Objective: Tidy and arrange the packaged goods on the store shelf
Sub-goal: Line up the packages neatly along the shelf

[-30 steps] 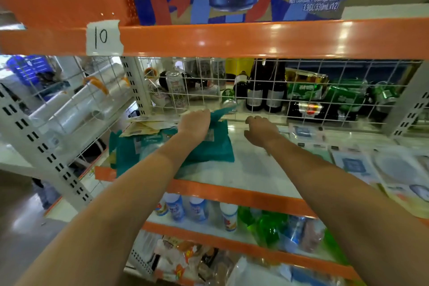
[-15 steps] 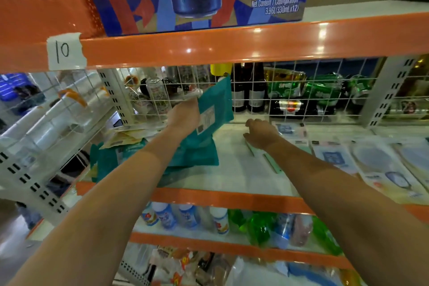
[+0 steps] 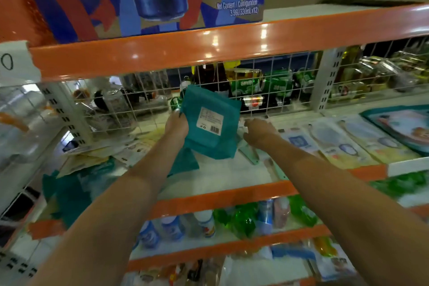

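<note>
Our left hand [image 3: 177,126] now grips a teal packet [image 3: 210,125], lifted upright off the teal pile [image 3: 76,190] where it lay flat a second ago, label facing us. Our right hand [image 3: 257,131] reaches just beside it, fingers loosely curled over small items on the shelf [image 3: 222,174]; we cannot tell whether it holds any. Behind, a wire grid [image 3: 278,100] backs the shelf, so the packet seems bound for restacking.

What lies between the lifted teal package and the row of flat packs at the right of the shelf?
In the head view, the right hand lies there, reaching onto the shelf between the teal package and the flat packs.
</note>
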Action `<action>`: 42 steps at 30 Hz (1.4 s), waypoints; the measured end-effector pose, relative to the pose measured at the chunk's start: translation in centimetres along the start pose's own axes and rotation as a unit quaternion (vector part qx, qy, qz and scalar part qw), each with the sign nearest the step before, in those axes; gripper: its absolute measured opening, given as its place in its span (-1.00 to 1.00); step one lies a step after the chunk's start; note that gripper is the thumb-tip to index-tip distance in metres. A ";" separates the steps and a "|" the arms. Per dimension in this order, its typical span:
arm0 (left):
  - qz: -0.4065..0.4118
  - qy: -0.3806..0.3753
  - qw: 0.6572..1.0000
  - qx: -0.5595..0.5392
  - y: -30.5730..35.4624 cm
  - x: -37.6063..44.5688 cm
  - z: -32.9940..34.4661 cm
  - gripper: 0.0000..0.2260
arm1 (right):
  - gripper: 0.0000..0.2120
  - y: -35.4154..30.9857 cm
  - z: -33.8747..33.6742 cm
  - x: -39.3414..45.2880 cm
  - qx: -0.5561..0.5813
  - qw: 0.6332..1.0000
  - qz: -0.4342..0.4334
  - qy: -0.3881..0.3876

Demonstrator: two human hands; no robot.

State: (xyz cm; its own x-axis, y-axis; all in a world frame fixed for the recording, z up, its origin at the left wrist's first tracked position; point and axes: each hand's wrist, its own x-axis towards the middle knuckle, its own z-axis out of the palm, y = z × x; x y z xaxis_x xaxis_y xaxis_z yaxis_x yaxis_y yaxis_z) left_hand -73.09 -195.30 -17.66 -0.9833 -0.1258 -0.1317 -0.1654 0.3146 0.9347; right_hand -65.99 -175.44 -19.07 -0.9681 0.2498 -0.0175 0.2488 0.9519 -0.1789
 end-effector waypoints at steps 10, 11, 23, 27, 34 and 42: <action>0.021 -0.079 0.995 -0.049 0.2 -2.3 6.3 -0.66 | -0.55 6.4 -0.6 -3.0 -0.038 0.996 0.076 -0.009; 0.017 -0.087 0.995 -0.053 0.5 -2.7 7.1 -0.66 | -0.57 7.4 -0.8 -3.2 -0.031 0.996 0.085 -0.003; 0.011 -0.200 0.975 -0.102 4.6 -9.8 20.4 -0.77 | -0.60 21.2 -3.9 -7.2 -0.038 0.986 0.160 0.027; 0.028 -0.210 0.975 -0.073 6.6 -12.1 25.7 -0.70 | -0.59 26.3 -5.7 -8.0 -0.033 0.984 0.175 0.031; 0.044 -0.218 0.973 -0.067 9.3 -15.9 34.0 -0.67 | -0.58 34.5 -8.1 -9.8 -0.045 0.977 0.205 0.038; 0.024 -0.259 0.963 -0.064 11.3 -19.2 42.4 -0.66 | -0.60 42.7 -8.6 -11.2 -0.018 0.966 0.256 0.024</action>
State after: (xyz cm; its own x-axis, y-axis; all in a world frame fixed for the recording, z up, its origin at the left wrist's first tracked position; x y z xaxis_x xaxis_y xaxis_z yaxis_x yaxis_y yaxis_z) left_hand -59.28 -149.42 -18.58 -0.9013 0.3826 -0.2033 -0.1408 0.1850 0.9726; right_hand -44.27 -136.07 -18.02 -0.7156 0.6968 -0.0479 0.6965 0.7067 -0.1249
